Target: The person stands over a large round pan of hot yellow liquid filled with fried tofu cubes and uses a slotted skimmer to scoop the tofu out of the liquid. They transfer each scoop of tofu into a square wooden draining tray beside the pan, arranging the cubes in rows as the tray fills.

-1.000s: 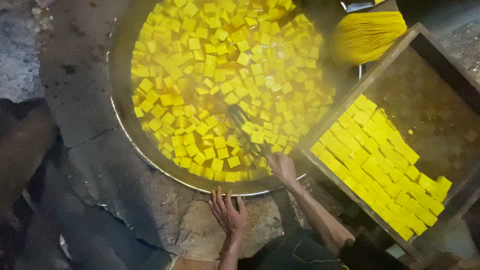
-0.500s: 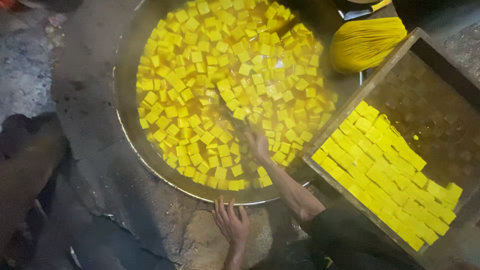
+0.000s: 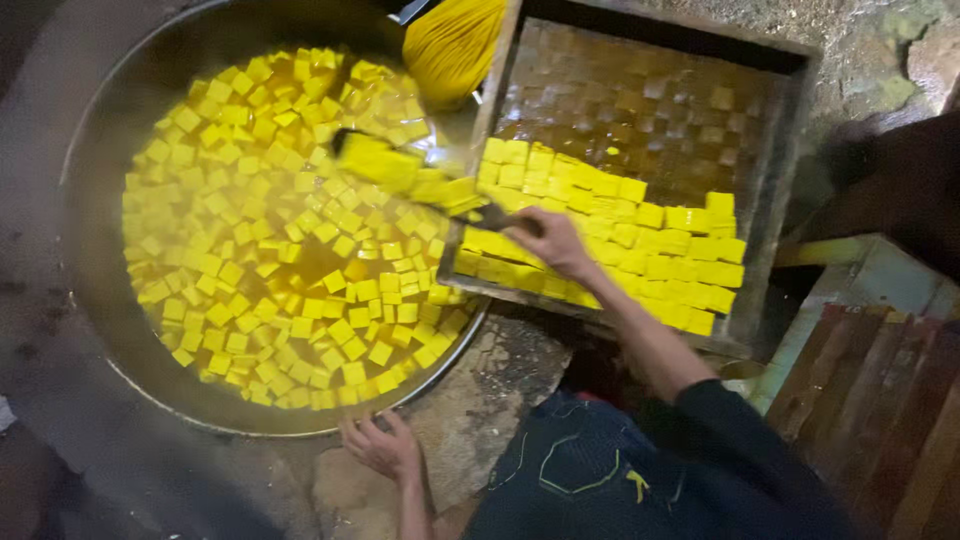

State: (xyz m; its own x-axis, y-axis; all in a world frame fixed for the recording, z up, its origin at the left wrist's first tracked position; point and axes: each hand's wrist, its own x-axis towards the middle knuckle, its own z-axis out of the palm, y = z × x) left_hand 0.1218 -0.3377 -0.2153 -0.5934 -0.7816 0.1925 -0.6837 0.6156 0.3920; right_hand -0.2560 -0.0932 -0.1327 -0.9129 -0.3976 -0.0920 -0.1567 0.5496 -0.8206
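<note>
A wide round metal pan (image 3: 100, 130) holds yellow liquid crowded with floating yellow cubes (image 3: 290, 260). My right hand (image 3: 550, 240) grips the dark handle of a flat scoop (image 3: 400, 170) that carries a row of yellow cubes above the pan's right side. The scoop hangs close to a square wooden tray (image 3: 770, 170), whose near half is lined with rows of yellow cubes (image 3: 640, 250). My left hand (image 3: 380, 445) rests with fingers spread on the stone ledge just below the pan's rim.
A yellow bundle of fibres (image 3: 450, 40) lies at the pan's far edge, beside the tray's corner. Rough stone (image 3: 500, 380) surrounds the pan. Painted wooden boards (image 3: 880, 370) stand at the right. My dark clothing (image 3: 620, 470) fills the bottom.
My right hand has lifted the scoop out of the liquid with a load of cubes and swung it right, toward the tray. The view shifted right. The left hand stays on the ledge.
</note>
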